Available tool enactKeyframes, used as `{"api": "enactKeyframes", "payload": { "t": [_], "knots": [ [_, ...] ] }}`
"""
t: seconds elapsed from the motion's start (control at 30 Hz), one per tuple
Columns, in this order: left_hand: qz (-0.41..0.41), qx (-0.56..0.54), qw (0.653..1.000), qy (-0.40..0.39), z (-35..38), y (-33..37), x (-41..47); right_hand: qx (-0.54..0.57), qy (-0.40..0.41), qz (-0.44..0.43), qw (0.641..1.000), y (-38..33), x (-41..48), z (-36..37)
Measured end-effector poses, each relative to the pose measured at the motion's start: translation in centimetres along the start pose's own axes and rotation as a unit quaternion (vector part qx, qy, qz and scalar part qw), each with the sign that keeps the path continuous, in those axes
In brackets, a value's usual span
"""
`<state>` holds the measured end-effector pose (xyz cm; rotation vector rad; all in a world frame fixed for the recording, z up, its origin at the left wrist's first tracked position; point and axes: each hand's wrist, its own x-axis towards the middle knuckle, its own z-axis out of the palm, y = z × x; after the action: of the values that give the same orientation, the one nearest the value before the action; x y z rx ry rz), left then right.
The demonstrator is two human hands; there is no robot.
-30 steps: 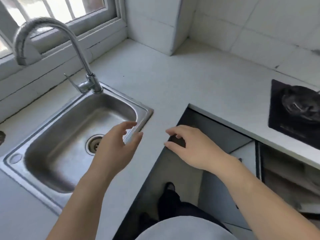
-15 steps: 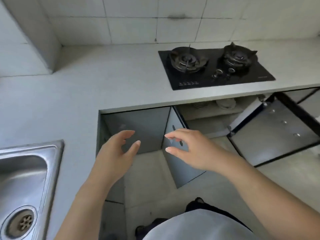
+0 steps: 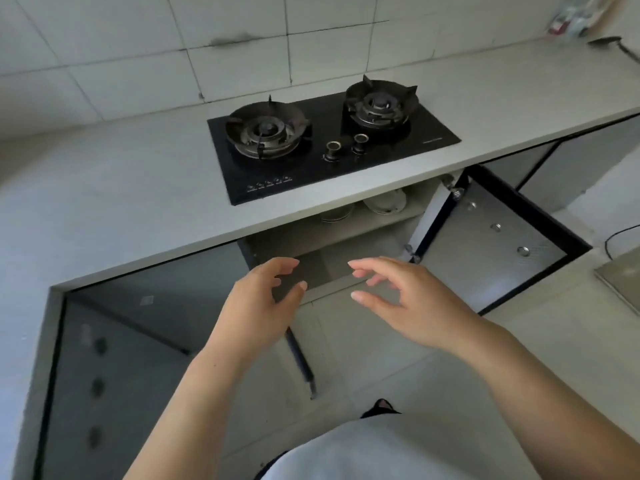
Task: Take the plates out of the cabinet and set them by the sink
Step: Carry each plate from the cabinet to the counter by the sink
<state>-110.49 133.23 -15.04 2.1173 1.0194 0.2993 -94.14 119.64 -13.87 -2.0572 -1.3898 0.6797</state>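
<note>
Two low piles of white round plates [image 3: 383, 203] stand on the upper shelf [image 3: 346, 233] inside the open grey cabinet [image 3: 332, 258], just under the front edge of the pale grey stone worktop [image 3: 138, 188]. The left pile is partly hidden by that edge, so I cannot count the pieces.

In front of the cabinet opening, lower than the plates and touching nothing, the person holds out both bare hands. The left hand [image 3: 263, 306] has its fingers loosely curved with the thumb spread away, and it is empty. The right hand [image 3: 398, 299] is in the same posture, with relaxed, slightly bent fingers and nothing between them. The two hands face each other with a clear gap between them.

The right cabinet door [image 3: 495, 237] is swung wide open and shows a grey inner face with a dark frame and three small round metal fittings. The left cabinet door [image 3: 301, 362] is also open, and I see mostly its dark edge.

On the worktop directly above the plates lies a black glass gas hob [image 3: 329, 157] with two burners and two knobs. Behind it rises a white tiled wall [image 3: 242, 64]. At the far right end of the worktop lies a dark ladle [image 3: 606, 41]. Below is a pale tiled floor [image 3: 381, 358], and a thin black cable [image 3: 620, 237] runs over it at the right.
</note>
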Motion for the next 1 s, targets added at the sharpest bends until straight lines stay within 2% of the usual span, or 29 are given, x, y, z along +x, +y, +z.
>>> {"api": "enactKeyframes", "payload": {
  "t": [0.17,0.3,0.47,0.77,1.0],
  "knots": [
    [0.001,-0.015,1.0,-0.006,7.6,6.2,4.7,-0.008,0.027,0.023,0.999,9.3,0.6,-7.4],
    [-0.006,-0.02,1.0,-0.014,11.6,10.5,7.8,0.018,0.043,0.038,0.998,14.1,1.0,-11.9],
    [-0.004,-0.002,1.0,-0.026,14.6,14.1,11.1,0.037,0.044,0.026,0.998,18.1,2.0,-15.0],
    [0.007,0.023,0.996,-0.086,19.0,17.6,16.6,0.041,0.066,0.069,0.995,22.3,3.5,-17.9],
    [0.073,0.035,0.986,-0.147,22.5,19.6,23.3,0.016,0.094,0.121,0.988,25.9,6.3,-20.6]
  ]
}}
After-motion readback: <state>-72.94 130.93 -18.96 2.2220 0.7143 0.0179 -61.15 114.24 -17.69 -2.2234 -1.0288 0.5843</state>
